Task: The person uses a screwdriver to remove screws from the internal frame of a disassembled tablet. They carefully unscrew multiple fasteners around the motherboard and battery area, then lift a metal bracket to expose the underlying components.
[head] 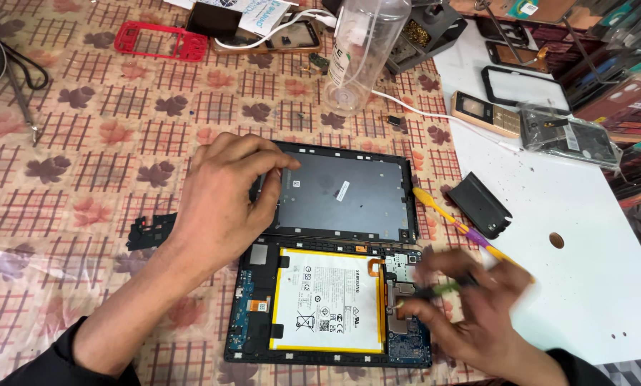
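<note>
Fingers (267,168) of the left hand (224,200) are curled onto the left edge of the tablet back cover (345,196), thumb and fingertips pinching its rim. The cover lies flat, inside face up, just beyond the opened tablet (327,304). Right hand (477,307) is motion-blurred at the tablet's right edge, fingers closed around a thin dark tool with a green bit (442,288) (can't tell exactly what kind), tip over the circuit board beside the white battery (327,300). Tablet sits near centre on the counter (84,143), on the leaf-patterned cloth. A yellow-and-purple pry tool (452,218) lies right of the cover, a small black part (481,205) beside it on the white mat (585,243). Clear plastic bottle (360,50) stands far centre, red phone frame (159,41) far left.
</note>
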